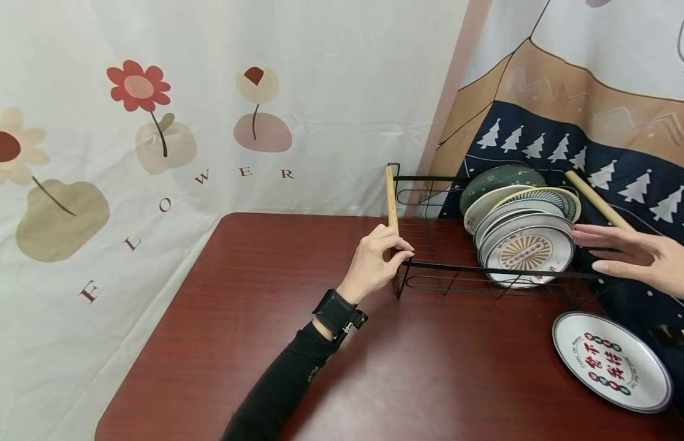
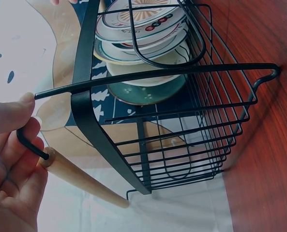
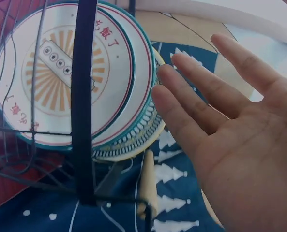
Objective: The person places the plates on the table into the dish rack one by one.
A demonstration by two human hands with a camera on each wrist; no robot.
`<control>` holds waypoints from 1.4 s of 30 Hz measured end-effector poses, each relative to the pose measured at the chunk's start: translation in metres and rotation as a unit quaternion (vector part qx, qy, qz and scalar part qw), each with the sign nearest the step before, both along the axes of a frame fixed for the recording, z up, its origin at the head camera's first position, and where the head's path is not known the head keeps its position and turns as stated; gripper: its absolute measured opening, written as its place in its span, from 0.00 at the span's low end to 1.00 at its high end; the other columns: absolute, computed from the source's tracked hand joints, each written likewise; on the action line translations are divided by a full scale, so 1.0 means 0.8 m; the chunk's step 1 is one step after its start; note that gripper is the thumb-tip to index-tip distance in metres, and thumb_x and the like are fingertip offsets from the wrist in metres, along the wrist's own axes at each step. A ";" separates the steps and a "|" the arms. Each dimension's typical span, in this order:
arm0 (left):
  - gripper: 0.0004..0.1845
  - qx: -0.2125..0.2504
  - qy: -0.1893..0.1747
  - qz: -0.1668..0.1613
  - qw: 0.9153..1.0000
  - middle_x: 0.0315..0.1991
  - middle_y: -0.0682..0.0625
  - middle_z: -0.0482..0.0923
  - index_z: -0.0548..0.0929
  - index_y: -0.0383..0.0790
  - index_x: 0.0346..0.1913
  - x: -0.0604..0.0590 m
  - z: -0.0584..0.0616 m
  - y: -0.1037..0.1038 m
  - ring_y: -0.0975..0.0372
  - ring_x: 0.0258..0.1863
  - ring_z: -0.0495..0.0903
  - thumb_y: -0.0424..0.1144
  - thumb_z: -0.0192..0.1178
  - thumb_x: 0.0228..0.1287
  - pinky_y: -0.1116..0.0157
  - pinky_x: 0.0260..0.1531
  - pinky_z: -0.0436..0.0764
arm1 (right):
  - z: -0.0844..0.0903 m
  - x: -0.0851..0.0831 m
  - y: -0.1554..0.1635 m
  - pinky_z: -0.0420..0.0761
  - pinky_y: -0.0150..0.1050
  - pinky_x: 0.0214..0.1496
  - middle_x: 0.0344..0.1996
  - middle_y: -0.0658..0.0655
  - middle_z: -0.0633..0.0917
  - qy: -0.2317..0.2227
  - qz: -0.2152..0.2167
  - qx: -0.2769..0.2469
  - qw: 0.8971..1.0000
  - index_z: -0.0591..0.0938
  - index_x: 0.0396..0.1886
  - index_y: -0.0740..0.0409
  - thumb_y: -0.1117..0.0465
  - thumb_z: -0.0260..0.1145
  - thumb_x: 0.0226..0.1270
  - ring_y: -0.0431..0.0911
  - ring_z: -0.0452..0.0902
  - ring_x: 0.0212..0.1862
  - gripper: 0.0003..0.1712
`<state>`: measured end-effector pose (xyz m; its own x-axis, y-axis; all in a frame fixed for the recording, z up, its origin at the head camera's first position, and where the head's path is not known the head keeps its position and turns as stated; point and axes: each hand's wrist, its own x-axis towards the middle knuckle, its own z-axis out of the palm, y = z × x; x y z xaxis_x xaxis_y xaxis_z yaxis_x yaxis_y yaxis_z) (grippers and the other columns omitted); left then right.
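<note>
A black wire dish rack (image 1: pixel 458 267) with wooden handles stands on the table. My left hand (image 1: pixel 375 260) grips its left end beside the wooden handle (image 1: pixel 392 199); in the left wrist view the thumb presses the wire and the fingers curl round it. Several plates lean on edge at the rack's right side, the front one (image 1: pixel 524 252) white with an orange sunburst, a dark green one (image 1: pixel 502 176) at the back. Beside the plates' right edge my right hand (image 1: pixel 640 254) is held with fingers extended; whether the fingertips touch them I cannot tell.
A white oval plate (image 1: pixel 612 361) with red characters lies flat near the table's right edge. The other wooden handle (image 1: pixel 598 201) sticks up behind the right hand. A dark blue cloth with white trees (image 1: pixel 562 147) hangs at the right, and a flower-printed curtain (image 1: pixel 320 92) behind.
</note>
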<state>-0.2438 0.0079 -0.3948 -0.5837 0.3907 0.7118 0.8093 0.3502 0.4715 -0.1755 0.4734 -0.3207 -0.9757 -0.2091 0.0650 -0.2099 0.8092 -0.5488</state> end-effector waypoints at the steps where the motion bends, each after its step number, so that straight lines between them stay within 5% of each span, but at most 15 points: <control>1: 0.03 0.002 0.001 0.000 1.000 0.32 0.53 0.78 0.90 0.43 0.39 0.000 0.000 0.000 0.58 0.34 0.71 0.38 0.69 0.67 0.72 0.35 0.67 | -0.004 0.004 0.003 0.67 0.10 0.46 0.63 0.22 0.65 0.006 -0.002 -0.004 1.000 0.58 0.83 0.48 0.61 0.67 0.74 0.14 0.63 0.57 0.43; 9: 0.04 0.003 -0.003 0.000 1.000 0.32 0.53 0.78 0.90 0.41 0.39 -0.001 -0.001 -0.001 0.59 0.34 0.70 0.37 0.69 0.68 0.72 0.34 0.67 | -0.039 0.030 0.036 0.61 0.11 0.60 0.67 0.26 0.69 0.121 -0.010 -0.055 0.991 0.55 0.83 0.51 0.71 0.58 0.77 0.13 0.64 0.61 0.41; 15: 0.04 0.006 -0.005 -0.002 1.000 0.32 0.52 0.78 0.91 0.40 0.39 0.000 -0.002 0.000 0.57 0.34 0.71 0.36 0.69 0.67 0.71 0.35 0.67 | -0.063 0.045 0.039 0.63 0.09 0.58 0.62 0.23 0.72 0.160 -0.087 -0.100 0.978 0.62 0.81 0.52 0.71 0.57 0.78 0.11 0.67 0.57 0.35; 20: 0.04 0.005 -0.007 -0.002 1.000 0.32 0.52 0.78 0.91 0.40 0.39 0.000 -0.001 0.001 0.56 0.33 0.72 0.36 0.69 0.67 0.72 0.34 0.67 | -0.080 0.052 0.033 0.69 0.09 0.47 0.45 0.18 0.77 0.133 -0.175 -0.168 0.961 0.78 0.62 0.39 0.68 0.61 0.76 0.13 0.74 0.45 0.22; 23: 0.03 0.003 -0.006 -0.001 1.000 0.32 0.53 0.78 0.91 0.42 0.39 0.000 -0.001 0.001 0.58 0.33 0.71 0.37 0.69 0.67 0.72 0.33 0.67 | -0.087 0.056 0.033 0.74 0.24 0.63 0.37 0.13 0.70 0.078 -0.257 -0.137 0.953 0.72 0.50 0.23 0.55 0.62 0.78 0.11 0.66 0.37 0.16; 25: 0.03 0.003 -0.006 -0.001 1.000 0.32 0.53 0.78 0.91 0.42 0.39 0.000 0.000 0.001 0.59 0.33 0.70 0.37 0.69 0.67 0.72 0.33 0.67 | -0.092 0.056 0.035 0.74 0.43 0.70 0.36 0.23 0.75 0.031 -0.303 -0.086 0.948 0.76 0.53 0.30 0.47 0.62 0.76 0.14 0.60 0.34 0.09; 28: 0.03 0.005 -0.008 -0.002 1.000 0.32 0.53 0.78 0.91 0.42 0.39 0.001 0.000 0.000 0.60 0.33 0.70 0.37 0.69 0.68 0.72 0.33 0.67 | -0.102 0.056 0.040 0.66 0.69 0.66 0.53 0.60 0.82 -0.021 -0.332 -0.028 0.943 0.73 0.69 0.59 0.43 0.59 0.77 0.39 0.76 0.45 0.32; 30: 0.03 0.006 -0.008 -0.002 1.000 0.32 0.53 0.78 0.91 0.42 0.39 0.001 0.000 0.000 0.59 0.33 0.70 0.37 0.69 0.67 0.73 0.33 0.67 | -0.112 0.052 0.045 0.66 0.71 0.62 0.63 0.82 0.68 -0.045 -0.342 -0.003 0.939 0.62 0.72 0.78 0.44 0.58 0.77 0.63 0.74 0.54 0.44; 32: 0.03 0.006 -0.008 -0.003 1.000 0.32 0.53 0.78 0.91 0.42 0.39 0.000 0.000 0.001 0.59 0.33 0.71 0.37 0.69 0.67 0.73 0.33 0.67 | -0.123 0.050 0.052 0.67 0.72 0.62 0.67 0.86 0.61 -0.059 -0.347 0.020 0.936 0.58 0.73 0.80 0.47 0.59 0.77 0.79 0.61 0.62 0.45; 37: 0.03 0.007 -0.005 -0.005 1.000 0.32 0.52 0.79 0.91 0.41 0.39 0.001 0.000 0.001 0.57 0.33 0.72 0.36 0.69 0.67 0.73 0.34 0.66 | -0.145 0.044 0.076 0.71 0.69 0.60 0.62 0.88 0.65 -0.089 -0.339 0.090 0.932 0.62 0.69 0.83 0.55 0.66 0.70 0.79 0.64 0.59 0.42; 42: 0.04 0.009 -0.003 -0.005 1.000 0.32 0.52 0.79 0.91 0.40 0.39 0.001 0.000 0.001 0.63 0.33 0.68 0.36 0.69 0.67 0.72 0.34 0.67 | -0.160 0.040 0.090 0.75 0.65 0.51 0.45 0.83 0.81 -0.126 -0.314 0.097 0.936 0.67 0.59 0.87 0.60 0.70 0.63 0.77 0.73 0.50 0.38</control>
